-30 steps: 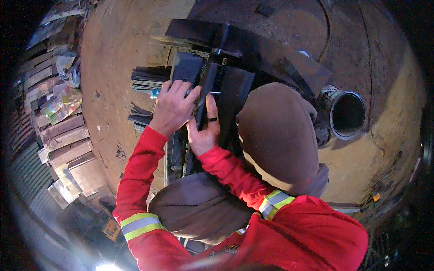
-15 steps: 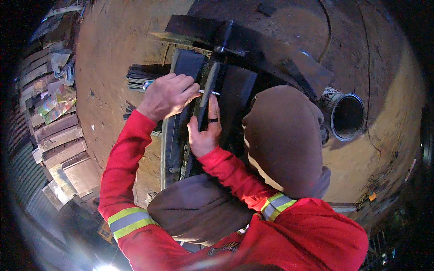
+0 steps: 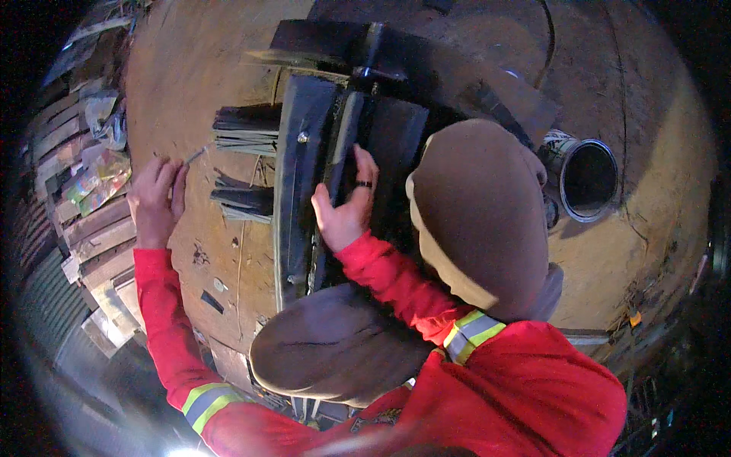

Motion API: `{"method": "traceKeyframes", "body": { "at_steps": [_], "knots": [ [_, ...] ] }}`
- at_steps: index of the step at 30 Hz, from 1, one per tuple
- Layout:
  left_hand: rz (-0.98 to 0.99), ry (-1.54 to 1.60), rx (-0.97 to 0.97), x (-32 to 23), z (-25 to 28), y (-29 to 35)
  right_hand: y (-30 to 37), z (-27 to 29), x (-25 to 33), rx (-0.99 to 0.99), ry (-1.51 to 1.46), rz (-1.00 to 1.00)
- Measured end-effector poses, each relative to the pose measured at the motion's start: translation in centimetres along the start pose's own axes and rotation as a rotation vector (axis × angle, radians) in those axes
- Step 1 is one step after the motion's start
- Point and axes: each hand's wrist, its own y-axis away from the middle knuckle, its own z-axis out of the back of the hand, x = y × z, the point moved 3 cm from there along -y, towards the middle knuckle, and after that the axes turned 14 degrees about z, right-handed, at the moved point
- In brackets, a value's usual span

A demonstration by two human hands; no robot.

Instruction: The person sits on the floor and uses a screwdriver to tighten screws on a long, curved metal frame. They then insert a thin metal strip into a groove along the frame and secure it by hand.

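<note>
Out to the left, above the brown floor, my left hand [image 3: 158, 196] is closed on a slim grey tool [image 3: 196, 155] whose thin tip points up and right; its exact kind is unclear. My right hand [image 3: 346, 213], with a dark ring on one finger, has thumb and fingers spread. It rests against a long dark strip [image 3: 349, 133] standing along the middle of a black frame-like piece [image 3: 298, 183]. A small shiny spot [image 3: 303, 138] shows on that piece's left part. Bundles of thin dark strips [image 3: 245, 131] lie just left of it.
Across the far end lies a dark beam [image 3: 320, 42] with a metal bar. To the right stands an open, dark-filled can [image 3: 588, 181]. Wooden boards [image 3: 103, 232] and clear plastic bags [image 3: 103, 177] line the left side. My brown-clad knees [image 3: 480, 221] frame the work.
My left hand has swung left, away from the dark strip, carrying the slim tool off it. My right hand stays by the strip, its fingers now more spread.
</note>
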Motion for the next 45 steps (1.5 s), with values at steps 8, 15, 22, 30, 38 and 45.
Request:
{"method": "traceKeyframes", "body": {
  "at_steps": [8, 15, 22, 30, 38, 45],
  "knots": [
    [0.498, 0.175, 0.007, -4.0, -1.9, 19.9, 0.0, 0.4, -0.5, 0.003, -0.158, -0.057],
    [1.261, 0.110, -0.042, -7.0, 3.3, 43.6, -3.9, 1.5, -2.5, -0.047, -0.159, -0.232],
    [1.470, 0.024, -0.121, -24.1, 5.6, 52.5, -5.9, 2.0, -2.2, 0.106, -0.109, -0.168],
    [1.782, 0.466, -0.392, -29.7, 3.9, 57.7, -5.2, 1.3, 0.2, 0.156, -0.120, -0.577],
    [1.645, 0.246, -0.413, -23.0, 7.3, 56.3, 0.5, 1.9, -0.2, 0.327, 0.088, -0.378],
    [1.730, 0.402, -0.200, -11.3, 5.5, 66.3, 14.6, 4.6, 1.1, 1.035, -0.094, -0.384]
  ]
}}
